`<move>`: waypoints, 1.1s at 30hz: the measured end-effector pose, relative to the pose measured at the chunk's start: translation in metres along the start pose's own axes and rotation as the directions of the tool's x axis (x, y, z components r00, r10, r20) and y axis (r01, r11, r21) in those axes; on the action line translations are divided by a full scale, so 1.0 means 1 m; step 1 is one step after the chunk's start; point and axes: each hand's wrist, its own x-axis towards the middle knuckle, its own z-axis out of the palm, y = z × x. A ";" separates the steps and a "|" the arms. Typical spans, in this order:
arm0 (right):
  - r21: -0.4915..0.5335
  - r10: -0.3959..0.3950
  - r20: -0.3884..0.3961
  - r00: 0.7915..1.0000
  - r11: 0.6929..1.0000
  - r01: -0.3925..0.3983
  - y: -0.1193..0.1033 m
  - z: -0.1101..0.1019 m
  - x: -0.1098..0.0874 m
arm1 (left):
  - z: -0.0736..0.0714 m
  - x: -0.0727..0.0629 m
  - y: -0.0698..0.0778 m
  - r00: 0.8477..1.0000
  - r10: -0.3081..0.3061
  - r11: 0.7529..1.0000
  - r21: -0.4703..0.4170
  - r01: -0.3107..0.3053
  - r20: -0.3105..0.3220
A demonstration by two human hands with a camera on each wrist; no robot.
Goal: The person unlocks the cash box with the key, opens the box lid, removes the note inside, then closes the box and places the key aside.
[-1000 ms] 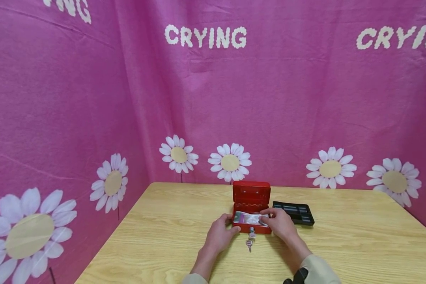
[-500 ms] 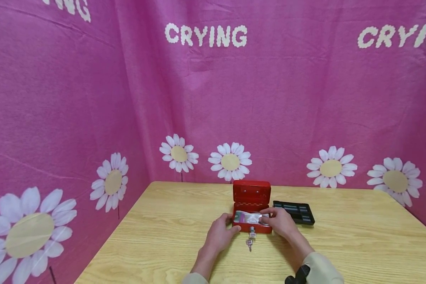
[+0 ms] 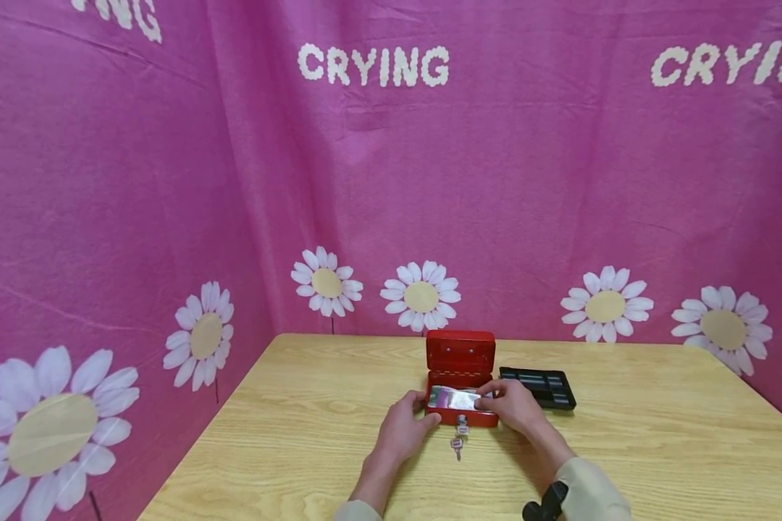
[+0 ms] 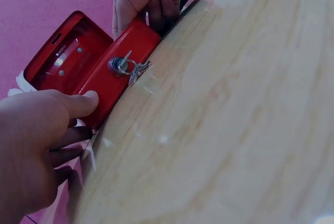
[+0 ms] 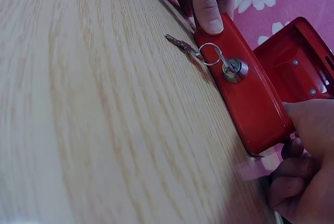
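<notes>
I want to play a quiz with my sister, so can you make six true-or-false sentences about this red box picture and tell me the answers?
1. The box has its lid up. True.
2. The tray is inside the box. False: the tray is on the table, beside the box.
3. A key is in the lock. True.
4. The left hand is far away from the box. False: the left hand is touching the box.
5. The right hand reaches into the box. True.
6. The flowers have blue petals. False: the flowers have white petals with yellow middles.
</notes>
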 end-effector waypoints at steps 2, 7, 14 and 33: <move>0.003 0.003 -0.008 1.000 1.000 -0.003 0.000 0.000 0.000 | 0.000 0.000 0.000 1.000 0.001 1.000 -0.003 -0.001 0.001; 0.005 0.014 -0.020 1.000 1.000 -0.014 0.000 0.000 0.000 | 0.000 0.000 0.000 1.000 -0.003 1.000 -0.003 0.003 0.005; 0.023 0.036 -0.020 0.999 0.999 -0.036 0.001 0.000 0.001 | 0.001 0.001 -0.001 1.000 -0.006 1.000 0.015 0.006 0.006; 0.101 0.029 -0.037 0.999 0.995 -0.025 0.002 -0.012 0.001 | 0.001 0.001 -0.004 1.000 0.031 1.000 0.003 -0.031 -0.003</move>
